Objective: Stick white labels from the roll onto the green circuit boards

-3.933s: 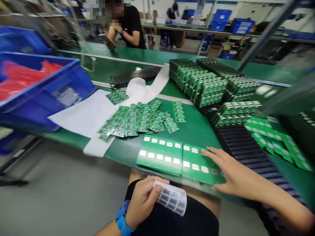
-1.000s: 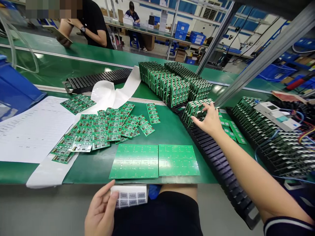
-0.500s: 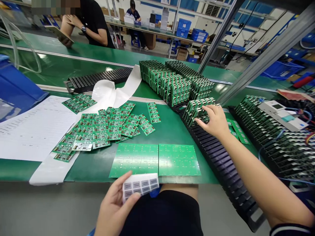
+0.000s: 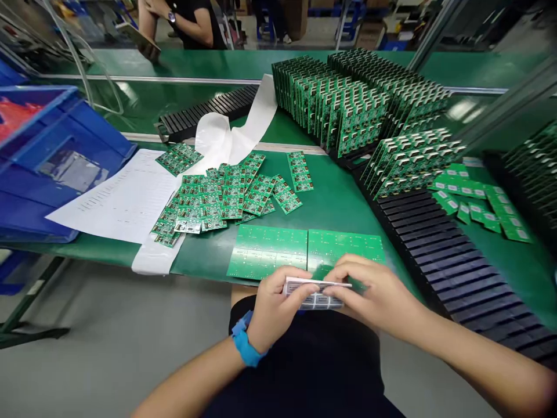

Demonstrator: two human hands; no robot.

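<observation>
A sheet of grey printed labels [image 4: 317,300] is held over my lap at the bench's front edge, tilted so that it looks thin. My left hand [image 4: 282,305] grips its left side between thumb and fingers. At its right end my right hand [image 4: 365,290] pinches the sheet between thumb and fingertips. Just beyond the hands two flat green circuit board panels [image 4: 270,249] lie side by side, and my right hand overlaps the front of the right panel [image 4: 343,247]. A blue wrist strap [image 4: 247,342] is round my left wrist.
Loose populated circuit boards [image 4: 209,200] lie in a heap on printed paper [image 4: 117,203] and a white strip. Black slotted racks [image 4: 452,249] hold upright boards [image 4: 326,98] at the right. A blue bin [image 4: 56,157] stands left. Across the bench sits a person [image 4: 191,23].
My right hand has come from the upright boards in the rack to the label sheet and now grips its right end. The sheet has tilted flatter. The view has shifted downward.
</observation>
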